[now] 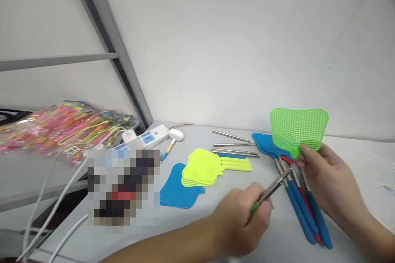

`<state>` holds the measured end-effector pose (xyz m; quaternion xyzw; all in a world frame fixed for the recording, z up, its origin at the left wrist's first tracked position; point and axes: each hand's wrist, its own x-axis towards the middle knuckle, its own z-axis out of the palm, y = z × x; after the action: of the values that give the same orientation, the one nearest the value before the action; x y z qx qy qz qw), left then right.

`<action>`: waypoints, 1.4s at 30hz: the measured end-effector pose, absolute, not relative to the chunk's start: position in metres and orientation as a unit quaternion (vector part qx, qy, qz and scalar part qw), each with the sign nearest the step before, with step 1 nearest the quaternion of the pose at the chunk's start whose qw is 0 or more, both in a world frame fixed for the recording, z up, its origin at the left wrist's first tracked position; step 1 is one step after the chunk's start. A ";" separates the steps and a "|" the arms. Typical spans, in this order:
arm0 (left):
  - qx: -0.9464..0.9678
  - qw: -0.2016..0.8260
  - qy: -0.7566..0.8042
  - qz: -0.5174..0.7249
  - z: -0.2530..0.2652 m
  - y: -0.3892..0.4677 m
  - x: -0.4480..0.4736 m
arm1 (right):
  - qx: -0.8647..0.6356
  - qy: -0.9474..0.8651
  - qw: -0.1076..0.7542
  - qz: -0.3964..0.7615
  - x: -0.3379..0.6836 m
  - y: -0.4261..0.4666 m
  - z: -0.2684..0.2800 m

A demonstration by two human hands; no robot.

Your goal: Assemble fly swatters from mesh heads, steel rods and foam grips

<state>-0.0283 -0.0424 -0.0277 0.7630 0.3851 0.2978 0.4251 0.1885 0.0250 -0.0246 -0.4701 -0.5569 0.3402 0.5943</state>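
Pinched between the thumb and fingers of my right hand (pixel 335 178) is a bright green fly swatter head (pixel 299 129), held upright by its neck. My left hand (pixel 242 220) is closed around a metal rod (pixel 275 185) with a green handle partly hidden in the fist. The rod's tip points up toward the head's neck, apart from it. Under my right hand lie several blue and red fly swatters (pixel 298 207). Left of them are yellow swatter heads (pixel 202 167), yellow handles (pixel 236 164), a blue swatter head (pixel 179 191) and loose metal rods (pixel 231 136).
A white power strip (pixel 152 136) with a white plug-like device (pixel 176 134) sits at the table's back left. Colourful plastic bags (pixel 68 125) pile up at far left, behind white cables (pixel 66 185). A grey metal frame (pixel 108 37) slants along the wall. One patch is pixelated.
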 end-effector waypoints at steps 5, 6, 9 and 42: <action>0.724 0.476 0.433 0.249 -0.036 -0.034 -0.024 | -0.435 -0.418 0.576 0.551 0.191 0.024 -0.031; 0.713 0.485 0.440 0.251 -0.039 -0.033 -0.023 | -0.430 -0.417 0.569 0.563 0.190 0.023 -0.031; 0.693 0.514 0.443 0.244 -0.045 -0.031 -0.021 | -0.423 -0.421 0.558 0.577 0.190 0.019 -0.031; 0.658 0.572 0.433 0.227 -0.046 -0.027 -0.025 | -0.442 -0.539 0.513 0.501 0.191 0.012 -0.043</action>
<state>-0.0248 -0.0268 -0.0457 0.6583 0.4333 0.2274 0.5721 0.1912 0.0124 -0.0425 -0.4417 -0.5390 0.5008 0.5134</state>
